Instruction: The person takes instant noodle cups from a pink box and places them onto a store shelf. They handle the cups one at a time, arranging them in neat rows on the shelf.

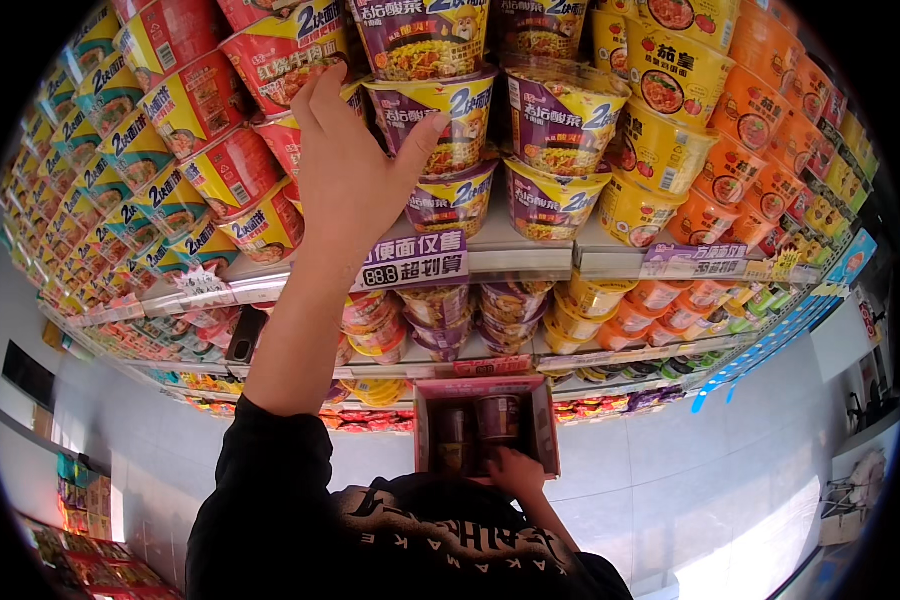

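My left hand [356, 169] is raised before the upper shelf, its thumb and fingers spread, holding nothing. Its fingers overlap a red instant-noodle tub [289, 56]. The thumb lies in front of a purple and yellow noodle tub [461, 127]; whether it touches the tub, I cannot tell. Low in front of my body is an open pink-edged cardboard box [487, 388] with several dark noodle tubs [499, 416] inside. My right hand [517, 472] grips the box's near rim, fingertips over the edge. Another purple tub stack [562, 124] stands right of my left hand.
Stacked yellow tubs [664, 150] and orange tubs [746, 112] fill the shelf's right side. A price strip [412, 259] hangs on the upper shelf edge [521, 262]. Lower shelves hold more tubs [439, 319]. Pale floor [607, 465] lies beyond the box.
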`<state>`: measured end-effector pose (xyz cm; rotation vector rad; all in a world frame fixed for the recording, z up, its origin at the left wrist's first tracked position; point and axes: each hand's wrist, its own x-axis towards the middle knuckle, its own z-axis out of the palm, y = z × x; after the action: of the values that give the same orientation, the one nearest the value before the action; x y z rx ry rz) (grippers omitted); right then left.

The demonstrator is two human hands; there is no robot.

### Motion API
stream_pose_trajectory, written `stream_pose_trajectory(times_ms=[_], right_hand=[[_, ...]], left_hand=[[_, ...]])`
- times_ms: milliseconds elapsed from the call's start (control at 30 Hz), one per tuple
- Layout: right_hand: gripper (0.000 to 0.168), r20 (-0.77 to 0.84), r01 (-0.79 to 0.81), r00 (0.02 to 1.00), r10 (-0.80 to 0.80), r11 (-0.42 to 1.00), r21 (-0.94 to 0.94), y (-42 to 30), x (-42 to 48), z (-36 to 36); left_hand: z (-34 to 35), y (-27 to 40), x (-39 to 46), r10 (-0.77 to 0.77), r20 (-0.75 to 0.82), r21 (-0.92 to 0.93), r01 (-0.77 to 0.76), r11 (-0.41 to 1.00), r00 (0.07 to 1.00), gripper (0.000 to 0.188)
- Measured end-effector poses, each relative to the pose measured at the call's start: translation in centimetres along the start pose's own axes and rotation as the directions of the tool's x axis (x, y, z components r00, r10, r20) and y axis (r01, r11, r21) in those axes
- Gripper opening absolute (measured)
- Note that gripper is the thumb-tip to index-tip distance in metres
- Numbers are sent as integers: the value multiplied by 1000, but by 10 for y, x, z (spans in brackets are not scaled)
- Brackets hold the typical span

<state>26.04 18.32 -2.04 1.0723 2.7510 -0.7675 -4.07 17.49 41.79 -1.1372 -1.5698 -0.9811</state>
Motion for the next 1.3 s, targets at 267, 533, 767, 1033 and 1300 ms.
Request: stream_pose_trajectory(times_ms=[267, 533, 767, 1033, 1300], right_hand=[[40, -28, 27, 999, -29, 998, -51, 4, -1, 5], [37, -57, 15, 998, -17, 999, -37, 3, 0, 7], [36, -90, 15, 996, -19, 999, -45, 5, -2, 10], [36, -59, 27, 998, -30, 999, -45, 6, 1, 8], [37, -31, 12, 999, -13, 999, -30, 4, 1, 4]], left_hand=[[33, 4, -27, -222, 134, -16, 226, 974, 966, 111], [45, -10, -31, -311, 231, -167, 353, 921, 922, 102], [52, -34, -31, -200, 299, -314, 294, 903, 933, 99], [37, -26, -25, -213, 401, -192, 309, 931, 891, 96], [10, -7, -1, -20, -44, 7, 20, 1000, 999, 56]])
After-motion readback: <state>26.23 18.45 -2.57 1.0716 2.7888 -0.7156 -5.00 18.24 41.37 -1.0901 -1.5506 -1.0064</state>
